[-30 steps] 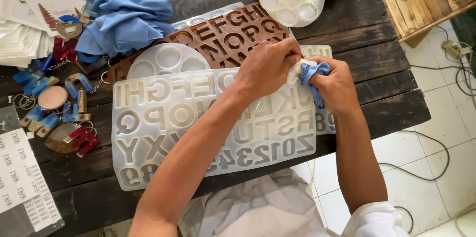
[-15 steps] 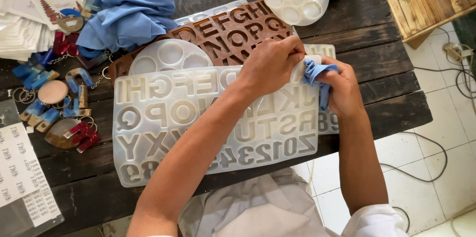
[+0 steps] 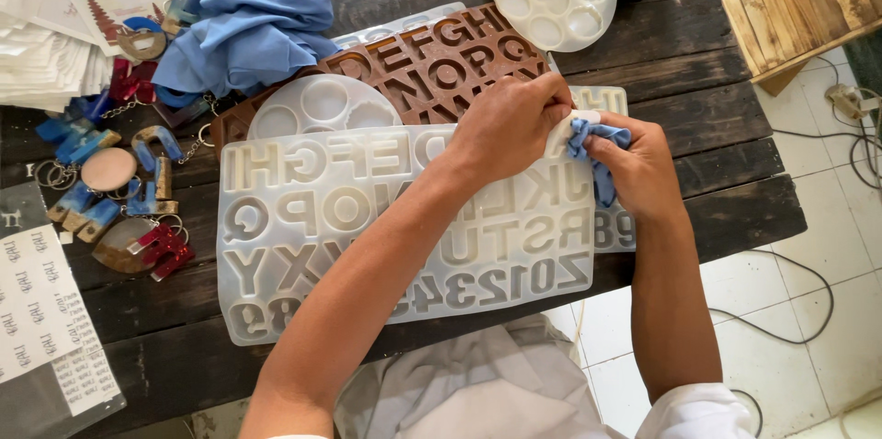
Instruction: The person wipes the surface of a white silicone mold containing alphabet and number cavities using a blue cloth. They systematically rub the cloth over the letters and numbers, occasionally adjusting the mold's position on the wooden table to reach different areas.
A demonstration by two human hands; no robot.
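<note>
Barely shifted since earlier: my left hand (image 3: 514,127) pinches the clear letter mould (image 3: 322,219) edge steady while right hand (image 3: 634,168) grips blue cloth (image 3: 597,140), wiping it.

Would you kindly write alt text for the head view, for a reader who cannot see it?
Seen from above, the left hand pinches the edge of a translucent letter mould while the right hand presses a small blue cloth to it. A brown letter mould and resin keychains lie on the dark wooden table.
</note>
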